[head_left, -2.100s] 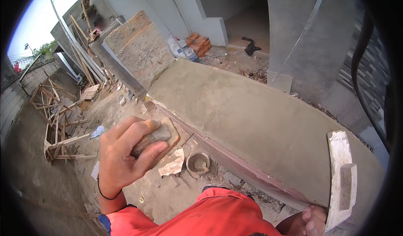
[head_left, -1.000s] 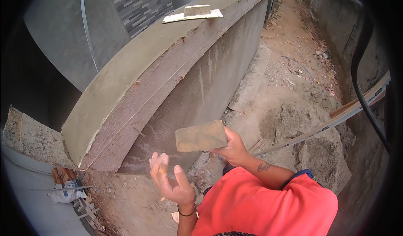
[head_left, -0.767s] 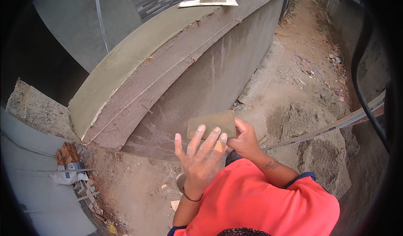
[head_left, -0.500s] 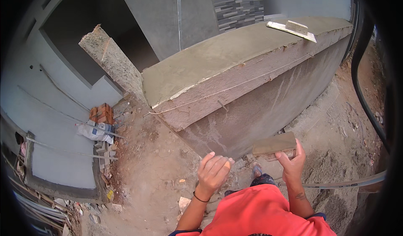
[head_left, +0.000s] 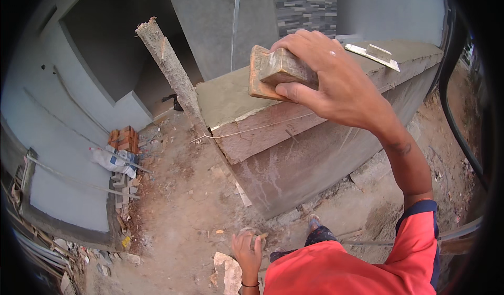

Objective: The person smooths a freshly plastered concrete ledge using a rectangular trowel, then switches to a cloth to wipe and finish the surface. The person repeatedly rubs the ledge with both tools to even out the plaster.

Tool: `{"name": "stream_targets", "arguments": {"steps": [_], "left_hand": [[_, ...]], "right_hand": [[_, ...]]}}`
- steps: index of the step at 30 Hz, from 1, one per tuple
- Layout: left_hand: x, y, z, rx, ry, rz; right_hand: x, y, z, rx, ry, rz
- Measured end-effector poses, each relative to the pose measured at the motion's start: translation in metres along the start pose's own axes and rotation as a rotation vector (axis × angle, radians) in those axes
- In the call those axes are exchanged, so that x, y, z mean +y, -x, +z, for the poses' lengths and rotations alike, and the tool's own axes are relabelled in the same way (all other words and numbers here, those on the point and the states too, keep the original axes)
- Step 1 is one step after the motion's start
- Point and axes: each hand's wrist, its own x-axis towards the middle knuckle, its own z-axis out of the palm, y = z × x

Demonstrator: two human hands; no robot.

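Note:
My right hand [head_left: 329, 79] is raised over the near edge of the concrete ledge [head_left: 226, 98], gripping a small mortar-smeared wooden float [head_left: 278, 71] by its block handle; I cannot tell whether its face touches the ledge. A larger white float [head_left: 371, 54] with a block handle rests farther right on the grey wet-looking top. My left hand [head_left: 245, 250] hangs low beside my red shirt, fingers loosely apart, with the ground beneath it; a small stick-like piece behind its fingers is hard to make out. A thin string [head_left: 247, 133] runs along the ledge's rough front face.
A rough upright post [head_left: 170, 66] stands at the ledge's left end. Red bricks [head_left: 125, 137] and a white sack [head_left: 110, 159] lie by the left wall. A dark cable [head_left: 462, 153] hangs at right. A dark doorway [head_left: 126, 48] is behind. Broken board [head_left: 228, 271] lies by my left hand.
The small float passed from my left hand to my right, which has since risen sharply to the ledge. My left hand has dropped. The white float, held earlier, now lies on the ledge.

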Motion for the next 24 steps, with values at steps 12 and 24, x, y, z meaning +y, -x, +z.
{"name": "stream_targets", "arguments": {"steps": [12,24], "left_hand": [[0.09,-0.214,0.013,0.695,0.264,0.252],[0.058,-0.244,0.076,0.858,0.438,0.259]], "right_hand": [[0.066,-0.139,0.106,-0.599,-0.328,0.025],[0.068,-0.166,0.143,-0.647,-0.542,-0.203]]}}
